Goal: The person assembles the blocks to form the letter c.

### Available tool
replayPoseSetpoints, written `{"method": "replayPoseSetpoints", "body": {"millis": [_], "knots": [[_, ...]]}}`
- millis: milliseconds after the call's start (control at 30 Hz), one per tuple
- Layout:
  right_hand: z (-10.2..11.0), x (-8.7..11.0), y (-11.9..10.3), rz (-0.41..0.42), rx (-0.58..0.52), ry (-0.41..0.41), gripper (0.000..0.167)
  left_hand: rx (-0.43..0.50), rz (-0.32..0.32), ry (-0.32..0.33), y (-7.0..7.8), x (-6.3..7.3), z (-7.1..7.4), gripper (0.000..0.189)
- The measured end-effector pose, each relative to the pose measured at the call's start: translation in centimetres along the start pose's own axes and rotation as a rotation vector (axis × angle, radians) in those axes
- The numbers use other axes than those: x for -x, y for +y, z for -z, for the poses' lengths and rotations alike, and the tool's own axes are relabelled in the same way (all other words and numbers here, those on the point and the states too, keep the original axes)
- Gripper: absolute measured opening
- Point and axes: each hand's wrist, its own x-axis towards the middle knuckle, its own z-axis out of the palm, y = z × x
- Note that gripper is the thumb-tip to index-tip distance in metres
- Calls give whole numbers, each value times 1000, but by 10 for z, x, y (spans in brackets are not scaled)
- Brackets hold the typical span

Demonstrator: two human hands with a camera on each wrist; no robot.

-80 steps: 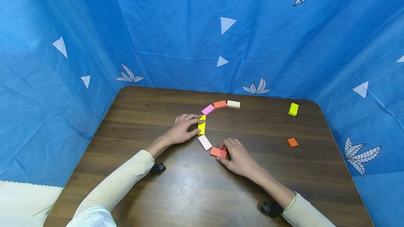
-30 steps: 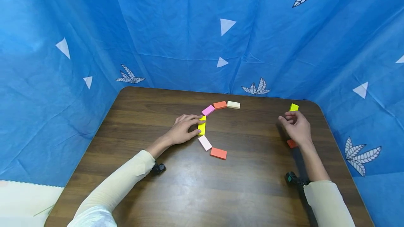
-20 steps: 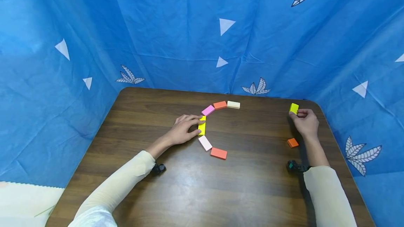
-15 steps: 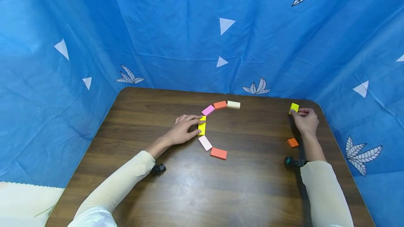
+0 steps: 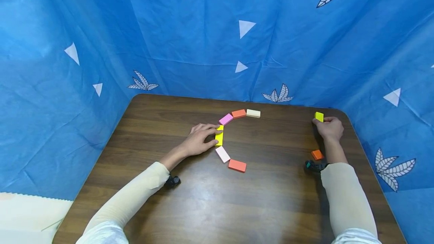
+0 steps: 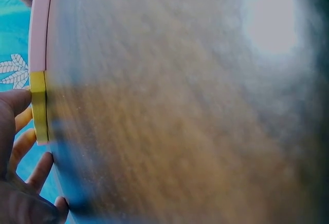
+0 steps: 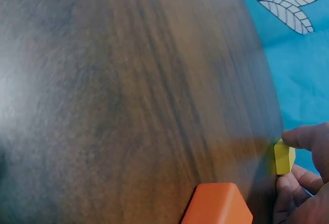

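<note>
Small rectangular blocks lie end to end in a curve on the brown table. My left hand (image 5: 199, 141) holds the yellow block (image 5: 219, 138) on the curve's left side, its thumb and fingertips on it. In the left wrist view, the thumb lies against that yellow block (image 6: 39, 106), with fingers showing behind it. At the far right of the table my right hand (image 5: 330, 128) pinches a yellow-green block (image 5: 319, 116), thumb on its left and fingers on its right. The right wrist view shows this yellow-green block (image 7: 284, 157) between thumb and fingers.
Above the left hand's block lie a pink block (image 5: 225, 119), a red-orange block (image 5: 239, 113) and a cream block (image 5: 253, 113). Below it are a pale pink block (image 5: 222, 154) and a red block (image 5: 237, 166). An orange block (image 5: 317, 155) lies near the right wrist. Blue curtain (image 5: 190, 48) surrounds the table's far edge.
My right hand has left the red block at the curve's lower end, reached to the far right and taken hold of the yellow-green block. The left hand stays on the yellow block.
</note>
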Motion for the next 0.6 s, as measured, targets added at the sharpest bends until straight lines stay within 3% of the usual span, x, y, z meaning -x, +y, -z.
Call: {"method": "replayPoseSetpoints", "body": {"millis": [167, 600], "knots": [[4, 0, 0, -42, -29, -4, 64, -2, -9, 3, -2, -2, 0, 45], [5, -3, -1, 31, 107, -24, 61, 9, -5, 3, -4, -1, 1, 45]]}}
